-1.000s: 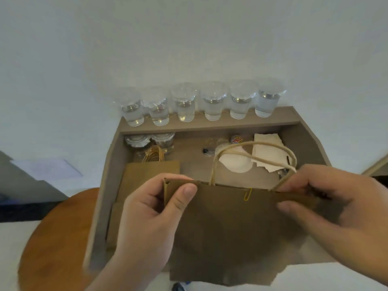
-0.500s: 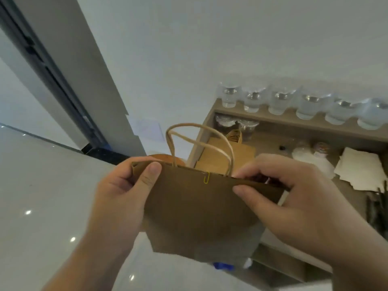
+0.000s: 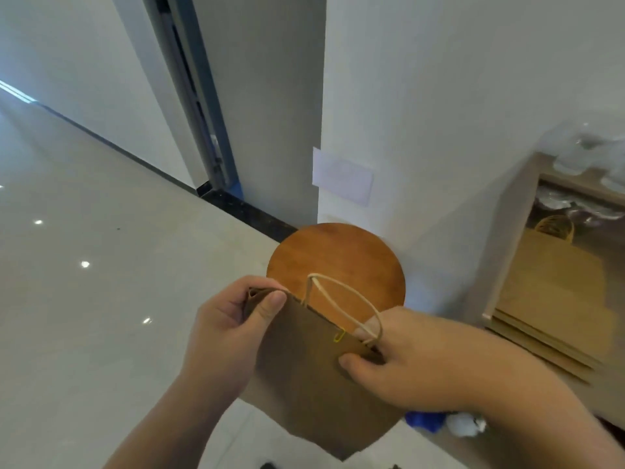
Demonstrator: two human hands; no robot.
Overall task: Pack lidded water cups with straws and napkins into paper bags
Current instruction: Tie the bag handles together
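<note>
I hold a brown paper bag with cream twine handles and a yellow paper clip on its rim. My left hand pinches the rim's left corner. My right hand grips the rim's right end, fingers over the edge. The bag hangs in the air just in front of a round wooden stool. Blurred lidded water cups stand on the shelf top at the far right. A stack of flat paper bags lies inside the shelf.
The wooden shelf unit stands against the white wall at right. A grey door frame and glossy tiled floor fill the left. A white paper is stuck on the wall. Something blue and white lies on the floor below the bag.
My view and both hands have swung left, away from the shelf. The bag now hangs by the round stool instead of in front of the shelf. Both hands kept their hold.
</note>
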